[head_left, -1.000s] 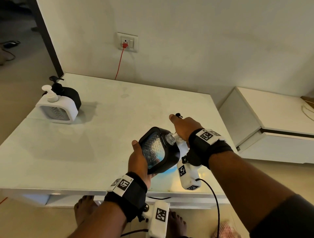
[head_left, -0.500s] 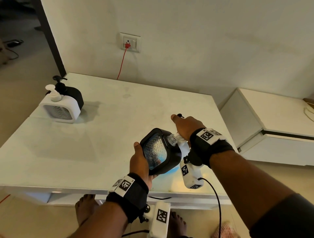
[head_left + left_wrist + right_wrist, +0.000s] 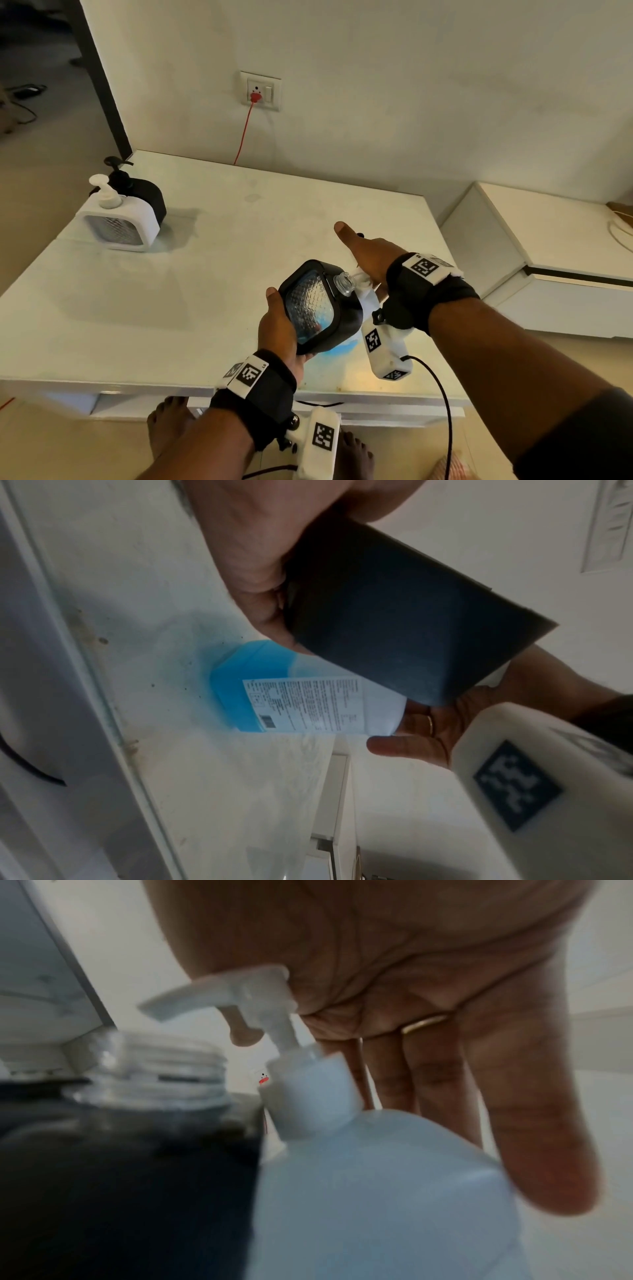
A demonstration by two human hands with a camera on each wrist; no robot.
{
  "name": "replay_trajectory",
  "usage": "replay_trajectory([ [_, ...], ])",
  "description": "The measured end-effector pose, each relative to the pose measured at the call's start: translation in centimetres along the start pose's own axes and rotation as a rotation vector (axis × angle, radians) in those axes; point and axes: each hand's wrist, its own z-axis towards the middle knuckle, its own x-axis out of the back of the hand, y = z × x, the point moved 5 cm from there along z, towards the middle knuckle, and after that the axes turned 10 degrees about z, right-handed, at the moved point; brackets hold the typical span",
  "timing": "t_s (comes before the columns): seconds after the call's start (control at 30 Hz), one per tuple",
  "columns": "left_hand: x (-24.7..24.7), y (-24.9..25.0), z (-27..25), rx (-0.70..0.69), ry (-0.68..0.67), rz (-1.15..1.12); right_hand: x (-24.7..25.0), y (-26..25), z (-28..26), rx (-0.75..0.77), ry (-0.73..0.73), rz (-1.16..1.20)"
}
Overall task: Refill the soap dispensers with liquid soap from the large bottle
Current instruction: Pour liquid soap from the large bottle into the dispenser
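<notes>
My left hand (image 3: pixel 277 325) grips a black square soap dispenser (image 3: pixel 322 305), tilted above the near table edge, its open threaded neck (image 3: pixel 344 282) pointing right. Beside it stands the large translucent bottle (image 3: pixel 308 704) with blue soap in its bottom and a printed label. In the head view this bottle (image 3: pixel 369 303) is mostly hidden behind the dispenser. The palm of my right hand (image 3: pixel 366 251) rests on its white pump head (image 3: pixel 232 988), fingers straight. The pump spout points toward the dispenser neck (image 3: pixel 154 1069).
A white dispenser (image 3: pixel 116 219) and a second black dispenser (image 3: pixel 144 195), both with pumps, stand at the table's far left. A small black part (image 3: pixel 359 235) lies behind my right hand. A white cabinet (image 3: pixel 548 257) stands to the right. A red cable (image 3: pixel 243 137) hangs from the wall socket.
The head view has shifted a little. Both hands keep their places, the left holding the tilted dispenser and the right on the pump head.
</notes>
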Motion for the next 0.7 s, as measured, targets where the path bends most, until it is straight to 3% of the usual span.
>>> replay_trajectory([
  [0.37, 0.2, -0.5, 0.3, 0.014, 0.009, 0.016, 0.2, 1.0, 0.0, 0.023, 0.18, -0.051],
  [0.6, 0.1, -0.3, 0.2, 0.013, 0.003, -0.007, 0.1, 0.0, 0.0, -0.012, -0.02, 0.032],
  [0.7, 0.0, -0.1, 0.2, 0.01, 0.005, -0.01, 0.0, 0.1, 0.2, -0.011, 0.005, 0.003],
])
